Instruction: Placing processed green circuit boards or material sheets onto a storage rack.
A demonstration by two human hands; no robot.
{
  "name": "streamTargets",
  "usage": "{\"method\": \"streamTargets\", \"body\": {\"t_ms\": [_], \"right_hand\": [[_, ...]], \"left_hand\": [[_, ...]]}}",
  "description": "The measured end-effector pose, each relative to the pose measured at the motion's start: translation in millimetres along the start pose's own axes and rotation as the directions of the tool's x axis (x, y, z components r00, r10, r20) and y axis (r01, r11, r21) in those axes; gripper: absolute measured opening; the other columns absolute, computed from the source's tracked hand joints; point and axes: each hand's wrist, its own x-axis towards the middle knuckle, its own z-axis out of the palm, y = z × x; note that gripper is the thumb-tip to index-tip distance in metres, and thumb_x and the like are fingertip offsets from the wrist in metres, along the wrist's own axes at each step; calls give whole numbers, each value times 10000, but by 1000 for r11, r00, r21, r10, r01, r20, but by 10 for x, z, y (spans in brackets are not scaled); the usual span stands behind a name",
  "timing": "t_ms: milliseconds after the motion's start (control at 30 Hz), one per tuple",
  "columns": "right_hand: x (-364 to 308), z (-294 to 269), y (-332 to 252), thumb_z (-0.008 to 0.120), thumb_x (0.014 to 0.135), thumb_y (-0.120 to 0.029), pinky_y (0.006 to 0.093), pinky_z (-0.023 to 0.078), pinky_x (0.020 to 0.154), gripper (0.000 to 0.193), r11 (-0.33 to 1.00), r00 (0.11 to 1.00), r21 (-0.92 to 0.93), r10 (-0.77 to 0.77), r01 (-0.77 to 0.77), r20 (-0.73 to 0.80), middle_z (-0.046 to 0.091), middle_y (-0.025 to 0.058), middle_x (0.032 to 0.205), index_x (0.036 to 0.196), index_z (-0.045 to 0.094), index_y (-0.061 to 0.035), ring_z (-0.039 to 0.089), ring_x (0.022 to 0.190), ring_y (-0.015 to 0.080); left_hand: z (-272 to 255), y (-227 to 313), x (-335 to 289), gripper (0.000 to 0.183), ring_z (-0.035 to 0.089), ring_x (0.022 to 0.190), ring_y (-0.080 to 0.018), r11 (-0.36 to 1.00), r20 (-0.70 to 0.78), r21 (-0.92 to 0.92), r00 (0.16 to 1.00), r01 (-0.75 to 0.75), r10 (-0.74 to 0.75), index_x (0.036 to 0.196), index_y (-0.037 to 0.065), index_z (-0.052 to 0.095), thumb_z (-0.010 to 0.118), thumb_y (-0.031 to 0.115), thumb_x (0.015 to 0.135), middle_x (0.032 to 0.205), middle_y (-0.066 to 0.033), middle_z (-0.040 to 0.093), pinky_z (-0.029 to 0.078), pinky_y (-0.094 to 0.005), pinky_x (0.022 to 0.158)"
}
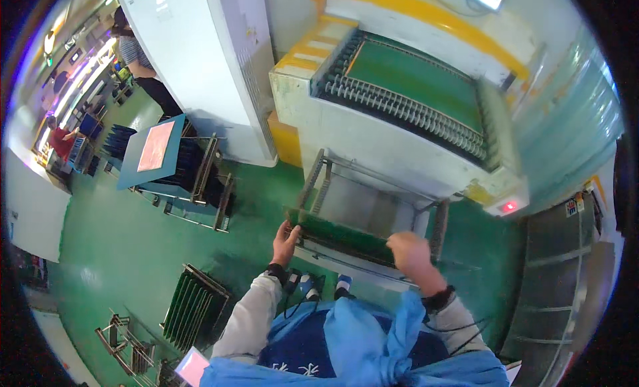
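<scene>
A thin dark green panel [343,236] stands on edge in the near part of a metal slotted rack [319,184], in front of my body. My left hand [285,245] is closed on the panel's left end, the thumb on the near side. At its right end my right hand [414,257] is curled over the top corner; part of its grip is hidden. Beyond the rack, another green panel [416,84] lies flat on the rollers of a white conveyor machine [393,131].
Green panels stand in a rack [193,307] on the floor at lower left, near an empty metal frame [123,344]. A cart [200,181] carries dark panels under a blue board [150,177]. A tall white cabinet [200,61] stands behind it. Two people are far left. Metal cabinet [552,254] at right.
</scene>
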Motion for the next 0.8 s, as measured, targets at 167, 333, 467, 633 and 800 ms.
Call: {"method": "streamTargets", "body": {"t_ms": [167, 333, 467, 633, 800], "right_hand": [[295, -802, 220, 665, 850, -81, 428, 504, 651, 34, 994, 987, -107, -17, 0, -160, 662, 120, 844, 833, 659, -53, 639, 756, 324], [279, -1271, 793, 666, 954, -125, 275, 435, 760, 125, 835, 636, 480, 528, -269, -563, 584, -21, 862, 885, 651, -22, 507, 822, 110], [319, -1462, 1030, 645, 983, -114, 314, 478, 791, 159, 773, 599, 595, 589, -220, -543, 667, 14, 971, 1071, 705, 4, 566, 910, 136], [166, -958, 1368, 649, 967, -81, 398, 540, 821, 146, 422, 623, 852, 767, -310, -154, 694, 88, 1000, 1044, 688, 36, 651, 918, 235], [317, -323, 1536, 719, 900, -37, 433, 569, 885, 82, -344, 611, 938, 753, 49, 244, 649, 70, 908, 898, 638, -48, 637, 861, 232]], "left_hand": [[71, -25, -21, 521, 593, 986, -111, 1000, -74, -9, 997, 2, -3, 1353, 1, 574, 736, 300, 959, 1102, -22, 647, 480, -263, 873], [51, -51, -1, 473, 599, 1035, -115, 997, -76, 5, 994, 81, -81, 1301, 14, 626, 732, 328, 964, 1159, -24, 666, 465, -280, 932], [-67, -16, 64, 523, 609, 1074, -130, 984, -110, 123, 987, 129, -115, 1299, 13, 630, 726, 397, 956, 1152, -36, 679, 466, -281, 937], [166, 221, 7, 552, 613, 1047, -145, 981, -102, 121, 985, 150, -138, 1306, -5, 626, 720, 411, 955, 1150, -42, 681, 468, -285, 932], [-85, -33, 84, 583, 614, 1061, -145, 993, -64, 13, 991, 116, -115, 1338, -29, 599, 719, 399, 960, 1175, -66, 680, 459, -283, 955]]}}
